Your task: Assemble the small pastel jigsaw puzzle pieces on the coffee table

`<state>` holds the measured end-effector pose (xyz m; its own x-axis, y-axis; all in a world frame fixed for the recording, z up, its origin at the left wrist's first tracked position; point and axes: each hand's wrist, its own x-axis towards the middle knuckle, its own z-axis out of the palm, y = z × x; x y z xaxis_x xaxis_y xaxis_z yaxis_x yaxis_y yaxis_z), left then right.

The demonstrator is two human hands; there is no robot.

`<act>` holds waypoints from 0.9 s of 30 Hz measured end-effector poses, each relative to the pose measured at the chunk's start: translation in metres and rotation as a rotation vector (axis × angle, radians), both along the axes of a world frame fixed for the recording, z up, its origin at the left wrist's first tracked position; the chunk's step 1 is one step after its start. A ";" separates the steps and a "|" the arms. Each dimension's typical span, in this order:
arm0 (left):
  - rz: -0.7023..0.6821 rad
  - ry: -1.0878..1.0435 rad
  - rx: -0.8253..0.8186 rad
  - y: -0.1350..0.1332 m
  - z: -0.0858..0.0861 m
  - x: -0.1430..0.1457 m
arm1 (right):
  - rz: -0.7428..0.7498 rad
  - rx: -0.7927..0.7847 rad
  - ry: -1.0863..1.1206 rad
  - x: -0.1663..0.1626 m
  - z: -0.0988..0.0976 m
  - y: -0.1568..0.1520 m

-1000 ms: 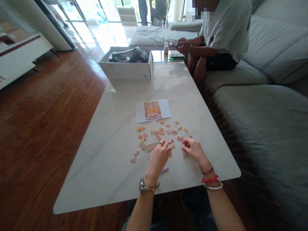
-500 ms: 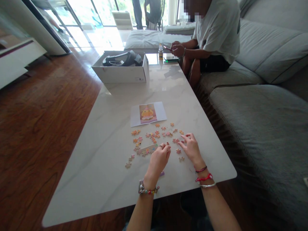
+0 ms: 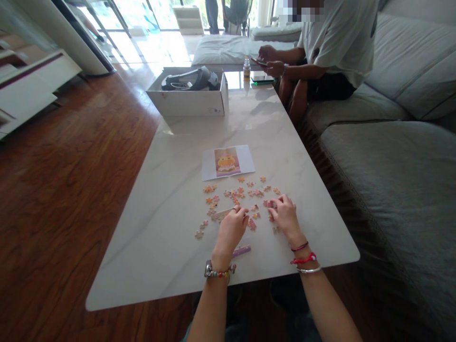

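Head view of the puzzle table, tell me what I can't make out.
Head view: whether left hand or right hand holds puzzle pieces, each grip hiding it.
Head view: whether purple strip continues behind left arm.
Head view: label on bottle, too small.
Head view: rest of sofa, cut by right edge.

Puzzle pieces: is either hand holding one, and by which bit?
Can't tell: the right hand is at pink puzzle pieces, any grip hidden; no piece shows in the left hand.
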<state>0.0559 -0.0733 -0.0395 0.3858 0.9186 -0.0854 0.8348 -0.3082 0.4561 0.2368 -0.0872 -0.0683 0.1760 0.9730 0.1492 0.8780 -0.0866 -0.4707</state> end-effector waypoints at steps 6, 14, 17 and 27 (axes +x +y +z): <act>0.026 -0.095 -0.014 0.001 0.002 -0.005 | 0.034 0.009 0.135 -0.004 0.011 -0.001; 0.011 -0.525 -0.363 0.000 0.006 -0.009 | 0.434 -0.181 0.633 -0.030 0.033 -0.009; 0.034 -0.565 -0.402 0.000 0.007 -0.010 | 0.397 -0.256 0.827 -0.032 0.027 -0.010; -0.030 -0.663 -0.482 -0.001 0.002 -0.014 | 0.276 -0.269 1.035 -0.028 0.018 -0.007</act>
